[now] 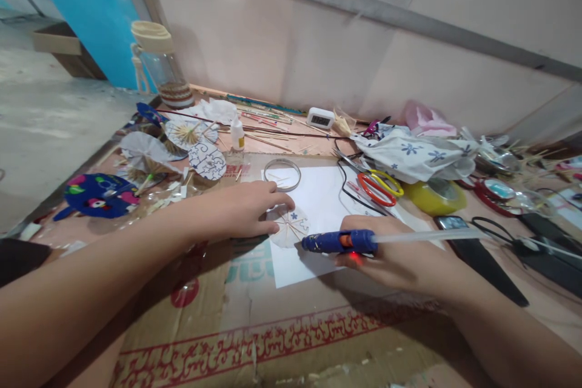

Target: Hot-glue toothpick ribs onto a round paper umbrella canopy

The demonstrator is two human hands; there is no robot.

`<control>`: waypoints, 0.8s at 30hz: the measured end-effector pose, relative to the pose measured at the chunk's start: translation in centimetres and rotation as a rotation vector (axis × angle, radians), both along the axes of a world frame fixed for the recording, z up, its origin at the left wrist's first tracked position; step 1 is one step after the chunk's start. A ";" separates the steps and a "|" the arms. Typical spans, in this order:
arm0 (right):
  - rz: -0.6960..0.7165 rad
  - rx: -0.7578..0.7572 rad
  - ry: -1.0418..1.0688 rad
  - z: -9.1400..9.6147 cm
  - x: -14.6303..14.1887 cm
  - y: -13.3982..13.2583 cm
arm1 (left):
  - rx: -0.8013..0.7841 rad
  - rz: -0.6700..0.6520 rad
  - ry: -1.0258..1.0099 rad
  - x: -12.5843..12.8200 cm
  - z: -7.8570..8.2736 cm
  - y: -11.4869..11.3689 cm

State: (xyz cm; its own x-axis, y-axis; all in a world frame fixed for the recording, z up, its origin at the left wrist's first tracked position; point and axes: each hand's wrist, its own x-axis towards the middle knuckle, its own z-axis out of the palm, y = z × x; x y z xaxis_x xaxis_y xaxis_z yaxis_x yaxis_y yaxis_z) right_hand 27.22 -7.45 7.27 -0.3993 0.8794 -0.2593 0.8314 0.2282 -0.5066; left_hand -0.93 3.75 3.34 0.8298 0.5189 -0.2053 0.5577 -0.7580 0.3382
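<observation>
My right hand is wrapped round a blue hot glue gun, a clear glue stick trailing from its back end and a red light glowing beneath. The nozzle points left, by the edge of a small round patterned disc with thin wooden sticks fanned out from its centre. My left hand rests at the disc's left side, thumb and fingers apart, holding nothing. Under the disc lies a sheet of white paper. Just beyond my left fingers, a metal ring surrounds a few small sticks.
Scissors, yellow tape and patterned cloth lie to the right. Small paper umbrellas and a blue fabric piece sit left. Behind stand a glue bottle, a timer and a glass jar. Cardboard covers the front.
</observation>
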 end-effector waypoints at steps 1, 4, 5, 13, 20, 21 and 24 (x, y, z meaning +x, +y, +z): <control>0.001 0.000 0.004 0.0 0.0 0.0 | -0.001 -0.002 -0.001 0.0 0.0 0.0; -0.010 -0.012 -0.010 0.1 -0.1 0.0 | -0.001 0.000 0.000 0.1 0.0 0.0; -0.012 -0.018 -0.019 0.2 -0.2 0.0 | -0.001 0.001 -0.002 0.1 -0.1 0.0; -0.044 -0.033 -0.163 0.8 -0.7 0.0 | 0.014 0.006 -0.003 -0.1 -0.1 -0.1; 0.006 -0.006 -0.077 0.7 -0.2 -0.3 | 0.014 -0.001 -0.008 0.0 -0.1 0.0; 0.005 0.003 -0.057 0.7 -0.1 -0.4 | 0.014 -0.003 -0.008 -0.1 -0.1 0.0; -0.075 0.066 0.032 0.7 0.7 0.0 | 0.012 0.001 -0.008 -0.2 -0.3 0.0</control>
